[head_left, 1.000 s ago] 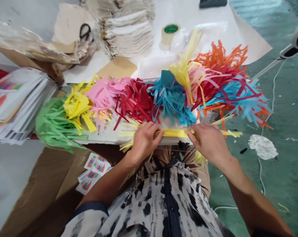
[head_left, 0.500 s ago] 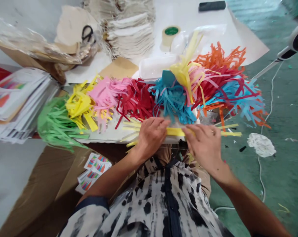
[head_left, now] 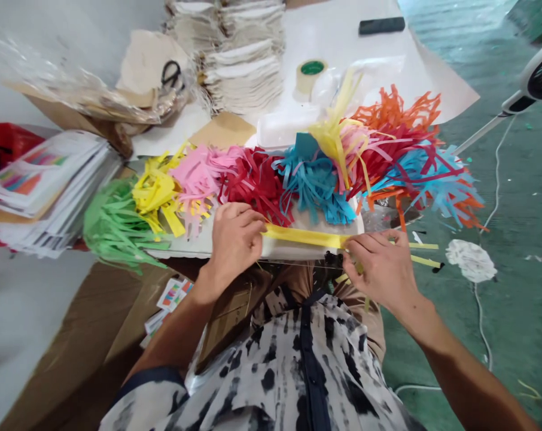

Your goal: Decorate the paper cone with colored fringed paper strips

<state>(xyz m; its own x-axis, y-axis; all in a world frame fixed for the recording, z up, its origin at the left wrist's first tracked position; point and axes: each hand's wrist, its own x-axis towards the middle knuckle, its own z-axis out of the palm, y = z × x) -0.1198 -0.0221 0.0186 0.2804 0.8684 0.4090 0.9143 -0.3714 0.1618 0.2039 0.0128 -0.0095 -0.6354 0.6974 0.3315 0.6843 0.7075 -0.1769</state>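
Note:
A flat yellow tissue-paper strip (head_left: pixel 304 236) stretches along the table's front edge between my hands. My left hand (head_left: pixel 237 239) is closed on its left end, fingers curled down over the paper. At the right end, my right hand (head_left: pixel 381 263) pinches the strip, and thin yellow fringe strands stick out beyond it. Just behind lie paper tassels in a row: green (head_left: pixel 113 218), yellow (head_left: pixel 157 188), pink (head_left: pixel 203 170), red (head_left: pixel 255 182) and blue (head_left: pixel 318 182). What the left fingers cover is hidden.
A mixed tassel pile (head_left: pixel 396 143) lies at the right. Behind are a tape roll (head_left: pixel 311 78), stacked white bundles (head_left: pixel 244 78) and black-handled scissors (head_left: pixel 171 75). Printed sheets (head_left: pixel 51 173) are stacked at left. A fan (head_left: pixel 540 75) stands at right, its cord on the green floor.
My hands have moved apart, the left one going left and the right one slightly right. More of the yellow strip shows between them, and the fringe at its left end no longer shows.

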